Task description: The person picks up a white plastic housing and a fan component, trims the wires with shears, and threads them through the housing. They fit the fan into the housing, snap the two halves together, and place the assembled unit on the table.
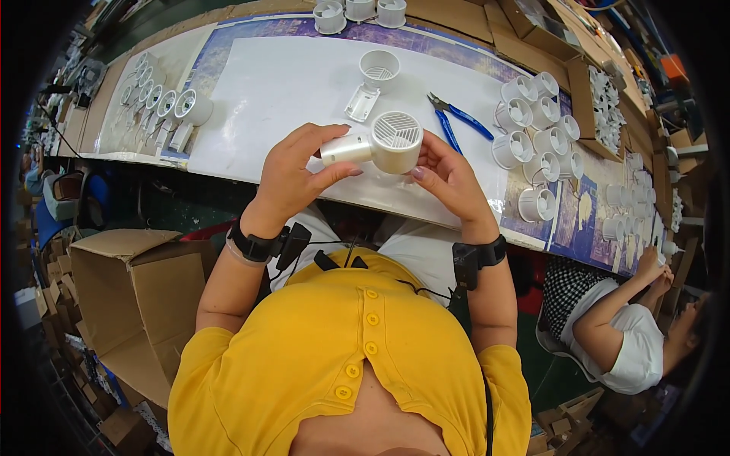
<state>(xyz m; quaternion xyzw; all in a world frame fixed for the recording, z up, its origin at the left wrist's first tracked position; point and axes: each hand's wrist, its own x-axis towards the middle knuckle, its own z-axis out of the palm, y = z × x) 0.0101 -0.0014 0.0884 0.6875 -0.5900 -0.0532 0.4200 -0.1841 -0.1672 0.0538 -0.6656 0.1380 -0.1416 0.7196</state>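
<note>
Between my two hands is a white handheld fan housing [395,143] with a round slotted grille and a short handle. My left hand [293,171] is closed around the handle, thumb below and fingers above. The fingers of my right hand [456,178] grip the side of the round head. Just beyond lies another white housing part [379,70], an open cup with slots inside and an open handle shell. A pair of blue-handled cutters [461,121] rests to the right of it, jaws pointing away from me.
Several white fan units with wires [194,108] line the left of the table, and more fan units [513,148] stand in rows at the right. At the far right is a cardboard box of small white parts [606,106]. Beside it sits a co-worker [608,327]. An open carton [137,296] stands left.
</note>
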